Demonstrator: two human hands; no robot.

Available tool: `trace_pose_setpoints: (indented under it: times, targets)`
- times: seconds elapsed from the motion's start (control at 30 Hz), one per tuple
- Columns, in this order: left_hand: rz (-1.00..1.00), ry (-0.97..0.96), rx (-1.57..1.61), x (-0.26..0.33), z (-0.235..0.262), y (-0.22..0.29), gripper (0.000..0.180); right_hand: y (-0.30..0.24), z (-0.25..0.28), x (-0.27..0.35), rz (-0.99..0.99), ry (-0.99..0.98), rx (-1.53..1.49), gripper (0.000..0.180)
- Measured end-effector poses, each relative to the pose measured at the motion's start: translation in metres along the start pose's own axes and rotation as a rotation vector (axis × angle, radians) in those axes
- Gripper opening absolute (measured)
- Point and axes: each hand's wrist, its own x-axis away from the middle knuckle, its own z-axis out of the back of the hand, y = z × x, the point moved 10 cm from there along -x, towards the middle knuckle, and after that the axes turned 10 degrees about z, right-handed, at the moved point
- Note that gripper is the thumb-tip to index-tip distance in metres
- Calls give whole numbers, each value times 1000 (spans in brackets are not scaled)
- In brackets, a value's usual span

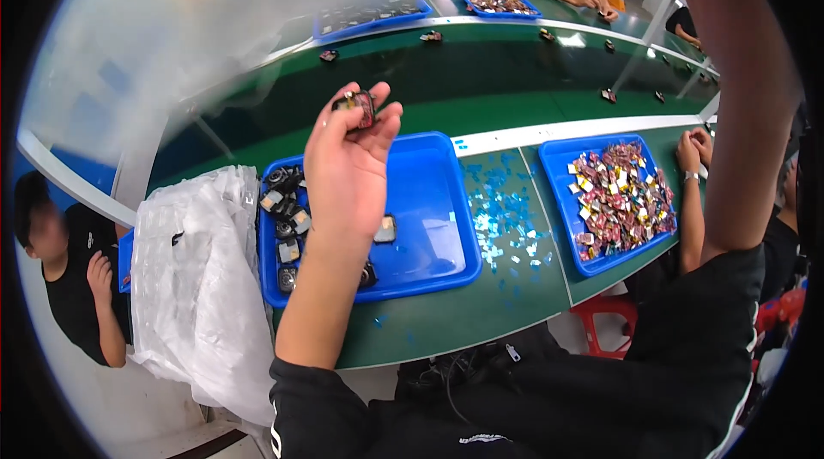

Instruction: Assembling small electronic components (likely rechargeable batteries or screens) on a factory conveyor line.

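Observation:
My left hand (348,158) is raised over a blue tray (421,210), palm toward me. Its thumb and fingers are closed round a small dark square electronic module (366,107) with reddish and pale parts inside. Below the hand, along the tray's left side, lie several black device housings (296,220) with pale square faces. A single grey housing (385,229) rests near the tray's middle, partly beside my wrist. My right arm (751,90) reaches up along the right edge, and its hand is out of the picture.
Blue film scraps (498,210) litter the green table between the trays. A second blue tray (549,169) holds many small reddish parts. White plastic wrap (197,287) hangs at left. Beyond a white rail runs a green conveyor (481,72) carrying scattered modules. Other people sit around.

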Motion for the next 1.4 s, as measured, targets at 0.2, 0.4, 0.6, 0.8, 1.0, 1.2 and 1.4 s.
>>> trace_pose_setpoints:
  times: [0.2,0.4,0.6,0.8,1.0,1.2,1.4]
  targets:
    - [-38,-104,-40,-14,16,8,32,-16,23,133,-588,45,-49,23]
    - [-57,34,-111,-16,28,17,31,-36,32,220,-647,-98,227,18]
    - [25,28,-187,-5,17,-18,25,-101,13,316,-675,-298,402,23]
    - [567,-116,-314,33,-15,-143,34,-148,0,360,-764,-329,477,24]
    - [782,-229,-540,63,-21,-177,35,-143,-9,351,-769,-426,338,29]
    - [701,-315,-679,66,-44,-182,34,-154,6,357,-719,-499,347,17]
    - [747,-282,-683,69,-36,-187,31,-151,35,353,-859,-347,218,37]
